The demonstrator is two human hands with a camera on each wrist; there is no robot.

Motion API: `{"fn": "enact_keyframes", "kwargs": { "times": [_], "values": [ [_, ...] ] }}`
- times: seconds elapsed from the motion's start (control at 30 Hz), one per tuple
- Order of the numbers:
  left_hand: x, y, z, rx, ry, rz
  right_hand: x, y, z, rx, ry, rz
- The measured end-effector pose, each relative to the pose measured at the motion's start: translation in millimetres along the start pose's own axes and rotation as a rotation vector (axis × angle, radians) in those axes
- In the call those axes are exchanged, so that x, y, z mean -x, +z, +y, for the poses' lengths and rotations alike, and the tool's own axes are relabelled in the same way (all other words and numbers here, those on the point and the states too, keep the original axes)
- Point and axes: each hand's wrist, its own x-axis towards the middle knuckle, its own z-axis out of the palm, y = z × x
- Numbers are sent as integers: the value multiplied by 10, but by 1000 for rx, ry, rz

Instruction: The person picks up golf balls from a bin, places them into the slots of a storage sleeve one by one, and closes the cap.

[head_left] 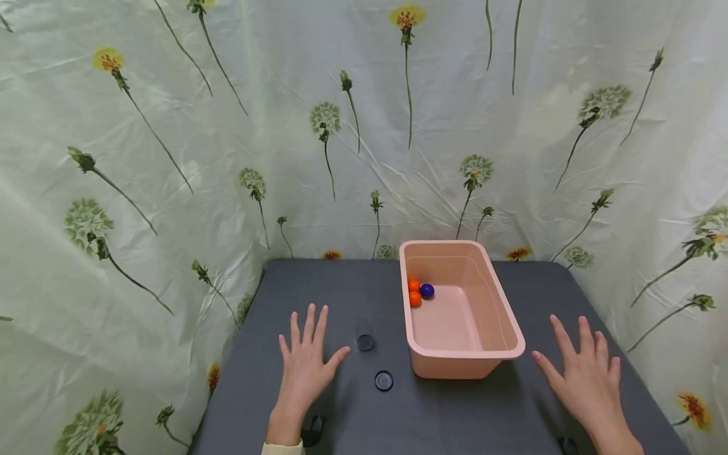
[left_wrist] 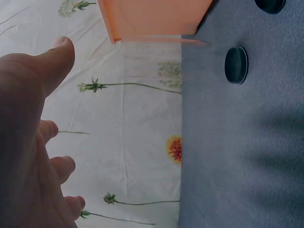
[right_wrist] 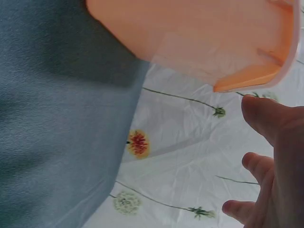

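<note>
My left hand (head_left: 308, 369) is held over the left part of the table, fingers spread, holding nothing. Just right of it stands a small clear container (head_left: 365, 335) with a dark round bottom; its see-through walls are hard to make out. Nearer the front lies a dark round lid (head_left: 383, 380). A pink plastic bin (head_left: 455, 363) is right of these, with two orange balls (head_left: 415, 299) and a dark blue ball (head_left: 427, 291) in its far left corner. To the bin's right, my right hand (head_left: 588, 379) is also spread and holds nothing. Neither hand touches the bin.
The dark grey table (head_left: 335, 281) is bordered at the back and sides by a pale flower-printed curtain (head_left: 364, 158). Below each wrist in the head view, a dark strap piece (head_left: 313, 431) is partly visible.
</note>
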Motion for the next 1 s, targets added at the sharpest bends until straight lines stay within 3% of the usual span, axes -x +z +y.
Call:
{"fn": "enact_keyframes", "kwargs": {
  "times": [0.27,0.47,0.7,1.0],
  "values": [
    [-2,86,70,160,48,73,-43,-156,-125,-94,-66,105],
    [-59,213,118,361,53,75,-211,-330,-247,-225,-161,97],
    [-221,311,167,559,3,57,-523,-580,-505,-347,-235,18],
    [-331,569,109,735,-72,19,-908,-652,-792,-346,-310,-146]
  ]
}}
